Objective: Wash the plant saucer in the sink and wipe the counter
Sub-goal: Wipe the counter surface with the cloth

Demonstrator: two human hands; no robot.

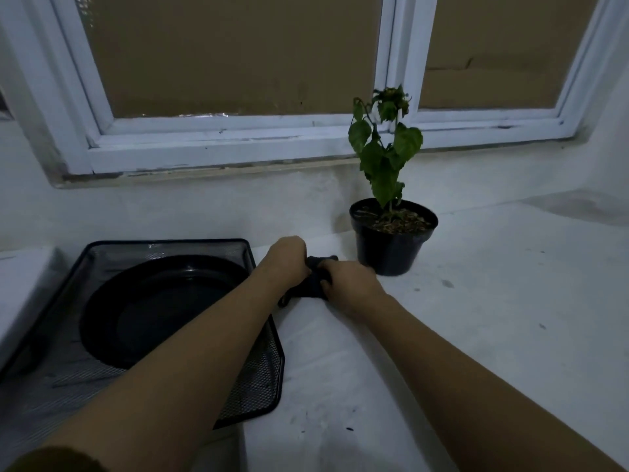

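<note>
Nearest the camera, both bare forearms reach forward over the white tabletop (476,318). Under the left forearm a black mesh tray (252,393) sits on the tabletop, and the plant saucer (153,308), round and dark, lies flat inside it, partly covered by that arm. From how it lies, the washing looks done and the wiping is the step in hand.

Further out, the left hand (287,255) and right hand (354,284) meet on a dark cloth (315,286), bunched between them just past the tray's far right corner. The fingers (335,269) of both hands are curled in and grip the cloth, the left from its far left side, the right from its near right side. The cloth's long axis runs from near left to far right. Whether it rests on the tabletop or hangs just above cannot be told.

The bare surface to be wiped spreads mainly to the right, so the right hand is nearer to it. A potted plant (391,240) stands just beyond the right hand, close enough to be knocked. Behind it is the window (238,131).
</note>
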